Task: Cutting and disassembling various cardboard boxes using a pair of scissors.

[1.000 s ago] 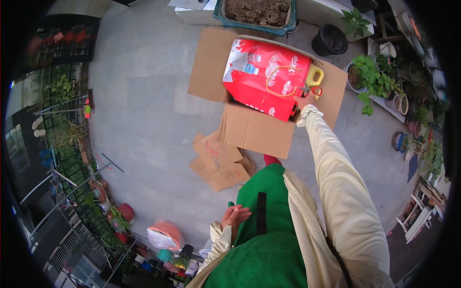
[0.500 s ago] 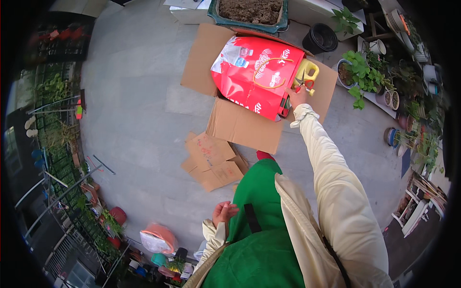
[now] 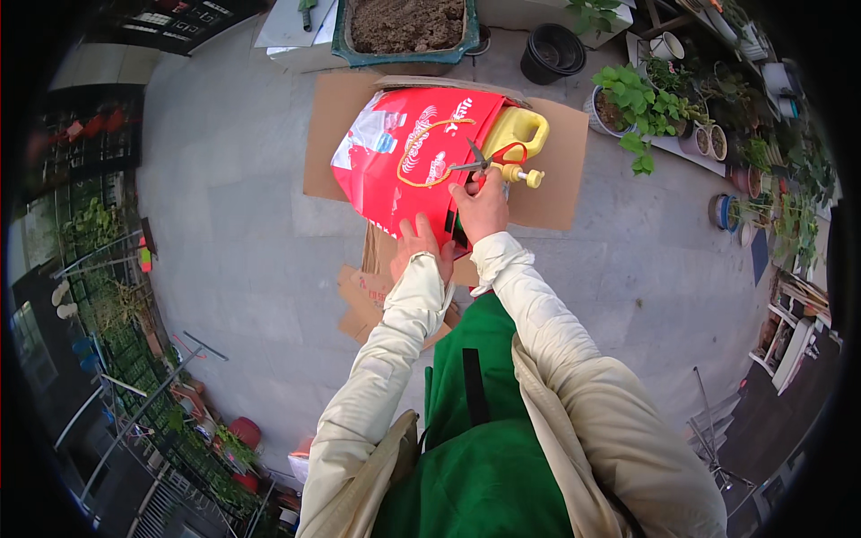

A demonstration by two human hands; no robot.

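Note:
A red gift bag [image 3: 372, 175] with a yellow cord handle lies in an open cardboard box [image 3: 560, 134]. My left hand [image 3: 420, 248] rests on the bag's near edge, its fingers apart. My right hand [image 3: 484, 208] is closed on one red handle of a pair of scissors [image 3: 477, 162], held at the bag's right end. The blades are spread. Right beside them is a yellow plastic jug [image 3: 529, 124] with a loop handle; a yellow nozzle-like part [image 3: 532, 178] sticks out near the scissors. What lies inside the bag is mostly hidden.
Flattened cardboard [image 3: 360, 300] lies on the grey paved floor [image 3: 233, 269] near my feet. Beyond the box stand a green-rimmed planter of soil [image 3: 408, 58] and a black pot [image 3: 552, 54]. Potted plants [image 3: 647, 103] line the right side; a railing with greenery is at left.
My left hand has moved up from beside my body onto the bag. My right hand has raised the scissors slightly off the jug side. The view has shifted, bringing the box nearer.

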